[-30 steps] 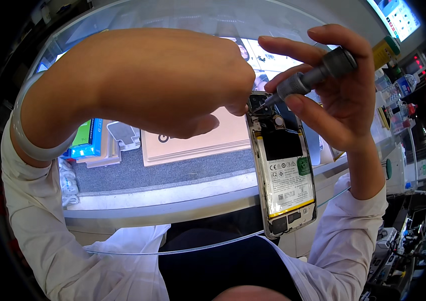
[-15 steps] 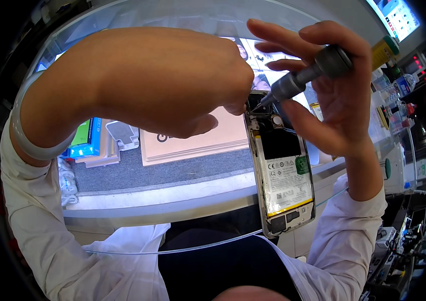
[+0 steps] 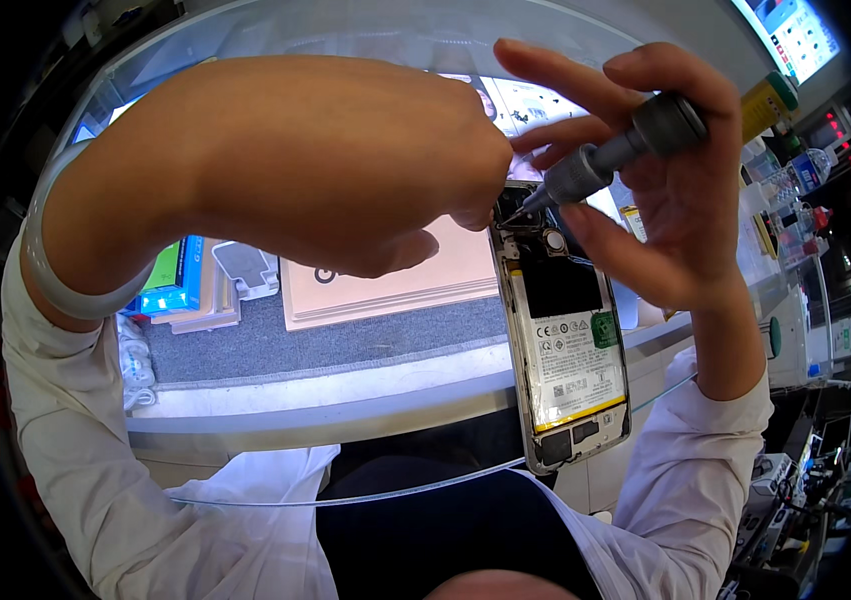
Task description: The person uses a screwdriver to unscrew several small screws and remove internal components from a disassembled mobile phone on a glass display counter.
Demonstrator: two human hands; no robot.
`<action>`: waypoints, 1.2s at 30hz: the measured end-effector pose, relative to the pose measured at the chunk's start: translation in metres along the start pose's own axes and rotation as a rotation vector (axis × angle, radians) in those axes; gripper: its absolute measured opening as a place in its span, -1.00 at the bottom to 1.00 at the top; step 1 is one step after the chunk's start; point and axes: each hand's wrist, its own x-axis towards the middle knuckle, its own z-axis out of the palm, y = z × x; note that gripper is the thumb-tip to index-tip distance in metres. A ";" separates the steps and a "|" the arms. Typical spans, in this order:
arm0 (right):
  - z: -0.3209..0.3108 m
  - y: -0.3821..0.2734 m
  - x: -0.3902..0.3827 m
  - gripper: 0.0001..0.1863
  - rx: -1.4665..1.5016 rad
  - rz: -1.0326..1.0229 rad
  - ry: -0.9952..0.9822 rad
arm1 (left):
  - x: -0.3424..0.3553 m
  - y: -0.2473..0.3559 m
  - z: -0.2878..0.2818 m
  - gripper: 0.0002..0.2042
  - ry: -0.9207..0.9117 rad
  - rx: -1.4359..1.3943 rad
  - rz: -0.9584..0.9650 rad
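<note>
Curved white surface (image 3: 365, 385) w/ grey mat (image 3: 275, 345), pink flat box (image 3: 415, 285), blue box (image 3: 177, 280). Shelves w/ bottles at rt. Left hand (image 3: 345, 170) pinches top of opened phone (image 3: 565, 340), held above surface edge. Right hand (image 3: 675, 190) grips screwdriver (image 3: 610, 160), tip on phone's top.

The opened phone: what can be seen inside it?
Inside the phone: a battery and dark parts around the screwdriver tip. The left hand hides the top corner.

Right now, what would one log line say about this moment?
left hand: grips top of opened phone | right hand: holds screwdriver, tip at phone's upper end | phone: raised above counter
</note>
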 end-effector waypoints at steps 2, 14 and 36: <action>0.002 -0.002 0.000 -0.21 0.039 0.008 0.001 | 0.000 0.000 0.000 -0.67 -0.005 -0.012 -0.002; 0.005 -0.002 -0.013 -0.22 0.074 0.113 0.238 | -0.002 -0.003 0.002 -0.66 0.017 -0.033 0.006; 0.006 0.011 -0.004 -0.33 0.042 0.155 0.638 | 0.041 -0.040 0.003 -0.82 0.534 -0.448 -0.036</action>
